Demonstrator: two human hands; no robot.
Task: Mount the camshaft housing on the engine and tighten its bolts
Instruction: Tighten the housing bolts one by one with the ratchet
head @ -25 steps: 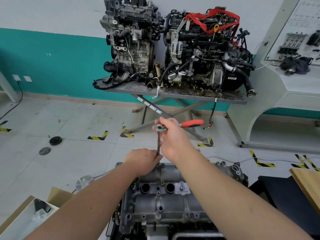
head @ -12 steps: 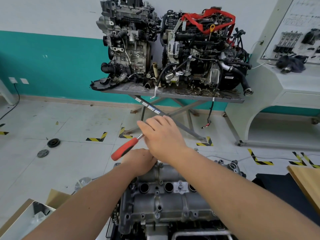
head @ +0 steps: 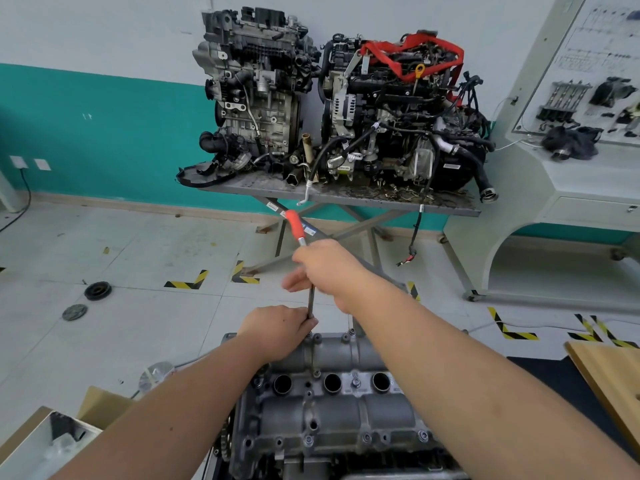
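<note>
Camshaft housing (head: 332,400) sat on the engine, near centre. Ratchet (head: 297,227) extension (head: 311,303) stood nearly upright on a far-left edge bolt. Left hand (head: 277,329) pinched the extension low, just above the bolt. Right hand (head: 327,268) wrapped the ratchet head; red handle pointed far-left. Swing axis: vertical.

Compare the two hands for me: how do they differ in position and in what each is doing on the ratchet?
The right hand is raised, gripping the ratchet just below its red handle; the left hand sits low by the camshaft housing, pinching the extension bar near its foot. The right looks motion-blurred; the left is sharp. Both hold the same tool.
</note>
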